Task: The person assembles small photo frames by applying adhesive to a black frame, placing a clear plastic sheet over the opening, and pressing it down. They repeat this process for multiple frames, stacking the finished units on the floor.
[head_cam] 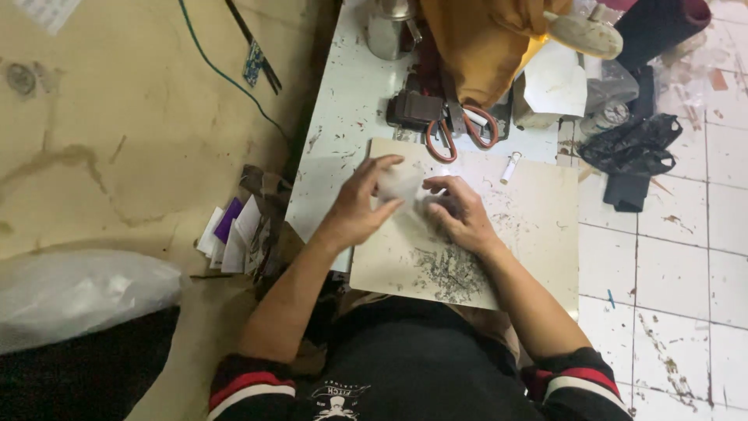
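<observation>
Both hands share one grip on a single pale, translucent scrap (401,185): the left hand (360,204) pinches its near edge with curled fingers, and the right hand (461,212) presses its other side down onto one cream board (538,226). That board lies on the speckled white surface (335,140), with a patch of dark shavings (448,273) near the person. One pair of red-handled scissors (461,134) and one small white tube (510,167) lie beyond the board.
</observation>
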